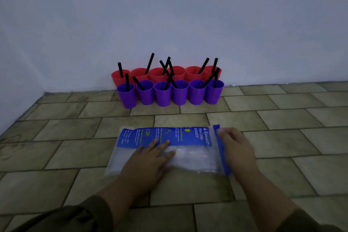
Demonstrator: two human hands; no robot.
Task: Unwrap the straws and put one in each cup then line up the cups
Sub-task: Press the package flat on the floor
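Red cups [177, 73]: six in a row at the back, rims touching or nearly so, right against the wall [169, 15].
Purple cups [162, 94]: six in a second row just in front of the red ones, upright on the floor [282, 137], side by side.
Straws [149, 63]: black, standing in the cups and leaning at different angles — several cross each other near the middle and at the right end of the rows.
Plastic bag [190, 158]: clear, lying flat on the floor tiles in front of the person, well apart from the cups.
Blue label [180, 135]: printed, along the far half of the bag, its text turned sideways.
Blue strip [223, 154]: runs along the bag's right edge.
Left hand [148, 162]: lies palm down on the bag, fingers straight and spread, released rather than grasping, the tips reaching the lower edge of the label.
Right hand [235, 149]: at the bag's right edge, fingers stretched forward over the strip — blurred, so I cannot tell whether they pinch it or only rest on it.
Sleeves [75, 216]: dark, at the bottom corners of the view.
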